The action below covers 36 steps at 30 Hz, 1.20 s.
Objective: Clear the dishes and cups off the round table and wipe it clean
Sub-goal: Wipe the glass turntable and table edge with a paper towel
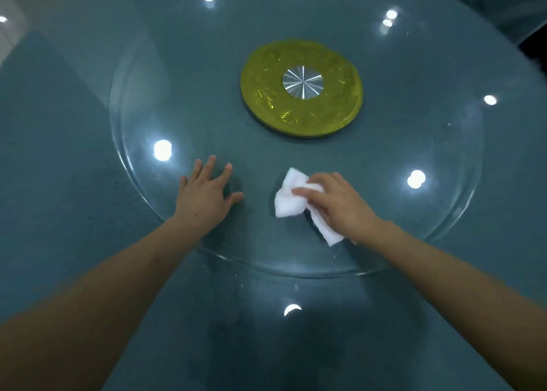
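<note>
The round teal table (59,160) carries a clear glass turntable (444,207) with a gold and silver hub (302,90) at its middle. My left hand (205,196) rests flat on the glass near its front left rim, fingers spread and straight. To its right, my right hand (340,202) presses a crumpled white cloth (288,198) onto the glass, with fingers curled over the cloth's top. A tail of the cloth sticks out under my wrist. No dishes or cups show on the table.
Ceiling lights glare off the glass in several spots. A pale floor or wall (17,12) shows past the table's far left edge. A dark gap (532,50) lies past the far right edge.
</note>
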Each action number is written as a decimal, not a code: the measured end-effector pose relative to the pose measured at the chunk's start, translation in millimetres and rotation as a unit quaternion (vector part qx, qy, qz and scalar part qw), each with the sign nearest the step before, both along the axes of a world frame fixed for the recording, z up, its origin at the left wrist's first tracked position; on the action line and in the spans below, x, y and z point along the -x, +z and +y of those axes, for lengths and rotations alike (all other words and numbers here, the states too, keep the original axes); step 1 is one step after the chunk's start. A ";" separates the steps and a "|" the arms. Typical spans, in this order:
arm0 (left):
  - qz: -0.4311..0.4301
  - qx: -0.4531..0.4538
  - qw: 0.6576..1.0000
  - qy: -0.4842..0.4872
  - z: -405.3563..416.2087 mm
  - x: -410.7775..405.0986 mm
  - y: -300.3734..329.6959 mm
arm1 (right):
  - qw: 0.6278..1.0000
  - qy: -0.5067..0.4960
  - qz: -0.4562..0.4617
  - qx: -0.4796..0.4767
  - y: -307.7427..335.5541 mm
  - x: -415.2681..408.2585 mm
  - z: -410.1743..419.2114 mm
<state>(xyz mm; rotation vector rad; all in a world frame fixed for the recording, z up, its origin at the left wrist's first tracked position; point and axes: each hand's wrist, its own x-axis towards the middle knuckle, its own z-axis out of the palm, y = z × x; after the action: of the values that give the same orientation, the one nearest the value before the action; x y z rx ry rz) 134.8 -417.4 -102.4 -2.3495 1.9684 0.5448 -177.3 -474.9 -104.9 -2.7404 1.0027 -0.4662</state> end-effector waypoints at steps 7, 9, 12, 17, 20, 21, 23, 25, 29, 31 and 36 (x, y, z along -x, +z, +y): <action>-0.010 -0.012 0.999 -0.031 -12.7 -28.5 -12.0 | 0.992 -0.109 -0.041 -0.040 -5.5 -75.0 9.0; -0.018 -0.016 0.999 -0.037 -15.7 -31.5 -9.3 | 0.997 -0.032 -0.038 -0.054 -5.5 -76.4 41.5; -0.019 -0.023 0.999 -0.040 -17.8 -33.3 -4.0 | 0.986 0.130 0.000 -0.109 4.5 -53.6 77.1; -0.009 -0.031 0.999 -0.035 -15.0 -31.5 3.5 | 0.978 0.073 -0.062 -0.185 28.5 -37.7 39.5; 0.000 -0.033 0.999 -0.031 -13.7 -31.6 4.1 | 0.986 -0.035 -0.089 -0.138 33.2 -62.6 2.0; 0.005 -0.032 0.999 -0.030 -13.0 -31.8 3.9 | 0.986 -0.051 -0.083 -0.133 33.7 -72.1 -4.6; 0.013 -0.032 0.999 -0.028 -11.5 -31.8 3.7 | 0.989 -0.074 -0.062 -0.113 30.8 -87.4 -12.7; 0.017 -0.032 0.999 -0.028 -10.9 -32.0 3.6 | 0.990 -0.110 -0.038 -0.074 25.7 -100.9 -19.2; 0.016 -0.036 0.999 -0.028 -10.6 -32.8 3.6 | 0.986 -0.160 0.021 -0.047 15.4 -113.8 -19.5; 0.015 -0.037 0.999 -0.030 -9.5 -32.4 3.7 | 0.985 -0.166 0.025 -0.048 11.5 -113.2 -15.5; 0.012 -0.031 0.999 -0.030 -10.2 -32.7 2.5 | 0.988 -0.142 0.002 -0.059 2.3 -117.1 -28.5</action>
<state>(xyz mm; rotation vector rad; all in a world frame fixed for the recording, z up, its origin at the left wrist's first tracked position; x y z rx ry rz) 167.5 -427.5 -99.9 -2.2490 1.9944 0.6244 -60.2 -503.4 -102.6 -2.5051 1.3834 -0.4288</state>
